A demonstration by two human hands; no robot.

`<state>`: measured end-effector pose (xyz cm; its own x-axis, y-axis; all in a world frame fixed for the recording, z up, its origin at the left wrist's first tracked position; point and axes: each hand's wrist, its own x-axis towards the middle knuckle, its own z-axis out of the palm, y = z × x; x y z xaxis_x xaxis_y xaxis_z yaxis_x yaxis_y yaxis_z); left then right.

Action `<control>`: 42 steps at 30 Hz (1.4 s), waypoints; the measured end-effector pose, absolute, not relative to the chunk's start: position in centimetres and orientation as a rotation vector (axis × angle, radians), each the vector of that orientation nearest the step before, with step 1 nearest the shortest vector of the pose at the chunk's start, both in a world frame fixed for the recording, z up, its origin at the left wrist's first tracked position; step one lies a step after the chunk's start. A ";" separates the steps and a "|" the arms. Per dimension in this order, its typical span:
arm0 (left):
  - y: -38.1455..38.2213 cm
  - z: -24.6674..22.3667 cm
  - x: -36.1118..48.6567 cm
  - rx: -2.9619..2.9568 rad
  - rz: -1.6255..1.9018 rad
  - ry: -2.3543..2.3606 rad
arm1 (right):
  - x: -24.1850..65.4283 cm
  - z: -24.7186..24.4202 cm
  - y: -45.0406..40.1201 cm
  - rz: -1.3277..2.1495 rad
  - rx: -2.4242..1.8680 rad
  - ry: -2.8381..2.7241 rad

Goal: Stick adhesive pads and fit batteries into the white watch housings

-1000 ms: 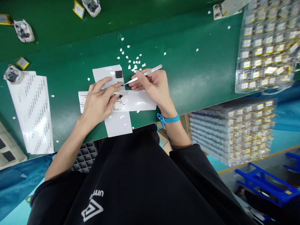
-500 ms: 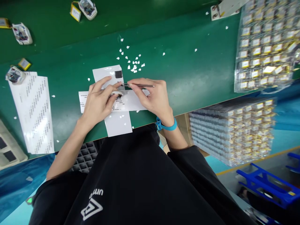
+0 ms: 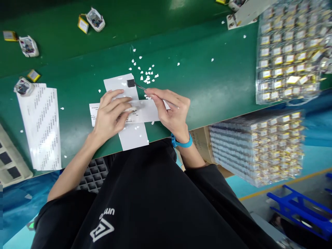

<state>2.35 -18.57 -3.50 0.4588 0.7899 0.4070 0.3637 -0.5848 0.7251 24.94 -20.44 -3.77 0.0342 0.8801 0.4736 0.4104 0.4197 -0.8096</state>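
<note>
My right hand [image 3: 171,109] is closed around a pair of thin metal tweezers [image 3: 140,86]. Their tip meets the right edge of a small black patch with a notched side [image 3: 130,83], which lies on a white sheet [image 3: 113,83]. My left hand [image 3: 110,112] rests over crossed sheets, thumb and forefinger pinching a small white-cased device [image 3: 132,109] that the fingers partly hide. Beneath it runs a printed white strip [image 3: 149,112]. Small white round stickers [image 3: 148,77] lie scattered beyond the sheets.
Opened white devices with yellow batteries [image 3: 95,20] sit at the far left. Printed sheets [image 3: 41,128] lie on the left. A clear tray of batteries [image 3: 277,71] is at the right, with stacked trays [image 3: 254,145] below the table edge. A metal bracket [image 3: 243,17] stands at the back.
The tweezers' tip has moved from beside my left fingertips up to the black patch. My left forefinger has drawn back toward the device. The whole view has shifted slightly.
</note>
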 end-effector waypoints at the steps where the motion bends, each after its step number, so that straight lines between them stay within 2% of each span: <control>1: -19.1 -2.4 2.7 2.134 1.091 0.939 | 25.1 -3.3 -20.6 0.508 -1.147 -1.561; 5: -20.0 1.1 3.5 1.457 1.372 1.140 | 25.5 -1.8 -21.4 0.442 -1.132 -1.446; 11: -17.7 -0.7 1.8 0.926 1.016 1.146 | 25.9 -0.5 -22.2 0.218 -1.080 -1.630; 17: -18.5 -0.7 2.8 0.899 1.128 1.183 | 26.1 1.6 -22.9 0.338 -0.984 -2.074; 26: -18.7 1.2 3.7 0.891 1.096 1.121 | 25.7 2.7 -21.7 0.028 -0.726 -2.236; 36: -19.1 0.6 3.7 0.993 1.026 1.061 | 27.1 3.6 -21.5 0.264 -0.731 -2.337; 42: -19.3 1.2 4.1 0.981 1.027 1.089 | 26.9 4.0 -21.5 0.251 -0.712 -2.340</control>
<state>4.08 -19.30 1.22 0.1486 0.9662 -0.2108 -0.1541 0.2332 0.9601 26.93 -21.52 3.97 -0.6270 0.5537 0.5480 0.4251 0.8327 -0.3549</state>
